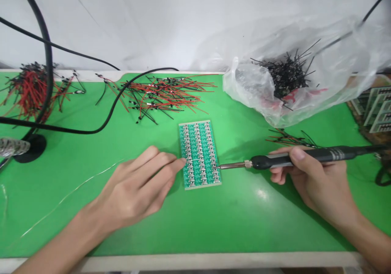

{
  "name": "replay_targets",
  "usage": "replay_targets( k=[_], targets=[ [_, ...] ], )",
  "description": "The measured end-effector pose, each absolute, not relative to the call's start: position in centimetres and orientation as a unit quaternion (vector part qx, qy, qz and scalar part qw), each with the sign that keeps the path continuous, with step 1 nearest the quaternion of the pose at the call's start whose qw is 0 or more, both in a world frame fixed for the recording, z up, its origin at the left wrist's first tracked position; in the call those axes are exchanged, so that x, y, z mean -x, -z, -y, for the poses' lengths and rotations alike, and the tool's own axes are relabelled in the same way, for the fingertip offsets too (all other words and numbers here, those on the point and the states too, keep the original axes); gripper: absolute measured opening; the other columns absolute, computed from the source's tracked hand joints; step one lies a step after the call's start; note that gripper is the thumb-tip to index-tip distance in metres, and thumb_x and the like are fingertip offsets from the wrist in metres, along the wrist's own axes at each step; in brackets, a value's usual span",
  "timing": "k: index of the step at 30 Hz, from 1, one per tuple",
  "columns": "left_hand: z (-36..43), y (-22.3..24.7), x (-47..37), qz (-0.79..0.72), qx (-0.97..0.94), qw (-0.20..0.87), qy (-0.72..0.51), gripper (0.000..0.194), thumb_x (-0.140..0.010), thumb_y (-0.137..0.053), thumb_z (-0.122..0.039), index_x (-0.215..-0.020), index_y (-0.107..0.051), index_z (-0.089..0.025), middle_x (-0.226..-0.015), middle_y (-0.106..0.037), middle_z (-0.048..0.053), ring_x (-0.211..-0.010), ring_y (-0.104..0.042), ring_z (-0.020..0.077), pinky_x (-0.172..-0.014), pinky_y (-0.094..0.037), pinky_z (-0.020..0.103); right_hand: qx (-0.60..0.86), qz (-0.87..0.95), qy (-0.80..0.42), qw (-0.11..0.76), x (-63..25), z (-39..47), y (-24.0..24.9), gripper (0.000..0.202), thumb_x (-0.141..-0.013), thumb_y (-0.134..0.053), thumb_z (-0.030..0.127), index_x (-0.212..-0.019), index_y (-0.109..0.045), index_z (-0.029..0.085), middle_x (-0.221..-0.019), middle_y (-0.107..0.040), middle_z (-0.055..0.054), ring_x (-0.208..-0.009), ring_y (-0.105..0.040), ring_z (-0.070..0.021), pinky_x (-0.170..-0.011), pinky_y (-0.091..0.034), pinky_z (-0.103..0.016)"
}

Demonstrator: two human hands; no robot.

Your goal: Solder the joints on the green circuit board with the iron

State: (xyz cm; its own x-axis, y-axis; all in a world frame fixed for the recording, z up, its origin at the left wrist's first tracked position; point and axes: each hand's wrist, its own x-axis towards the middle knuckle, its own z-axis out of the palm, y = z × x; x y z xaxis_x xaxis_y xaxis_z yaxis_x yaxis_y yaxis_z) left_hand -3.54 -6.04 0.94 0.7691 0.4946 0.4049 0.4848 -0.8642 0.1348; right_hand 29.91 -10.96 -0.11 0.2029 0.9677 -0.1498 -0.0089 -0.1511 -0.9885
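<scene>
A green circuit board (193, 153) with three columns of small metal parts lies flat on the green mat. My right hand (314, 180) is closed round the black handle of a soldering iron (275, 160), whose tip reaches the board's right-hand column. At the board's left edge my left hand (143, 184) pinches thin solder wire (73, 190). One end of the wire stretches over the board toward the iron's tip; the rest trails behind the hand across the mat. Whether the tip and wire touch cannot be made out.
Red and black wires (165, 92) lie loosely behind the board, with another heap (30, 88) at far left. A clear plastic bag (253, 82) of black wires stands back right. Black cables (94, 129) cross the left side. Stacked boards (377, 111) sit at the right edge.
</scene>
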Motion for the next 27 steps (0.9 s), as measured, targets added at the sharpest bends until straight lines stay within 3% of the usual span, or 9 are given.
replay_targets(
  k=[27],
  targets=[
    [5.94,-1.22,3.26,-0.261,-0.941,0.007,-0.216,0.024,-0.089,-0.065,-0.005,-0.113,-0.064,-0.004,-0.098,-0.065,0.009,-0.082,-0.051,0.0158,-0.067,-0.045,0.030,0.606,0.424,-0.471,0.481,-30.43,11.12,0.45,0.018,-0.086,-0.072,0.035,-0.080,-0.082,0.021,-0.061,-0.076,-0.004,-0.046,-0.068,-0.0180,-0.041,-0.057,-0.027]
  ],
)
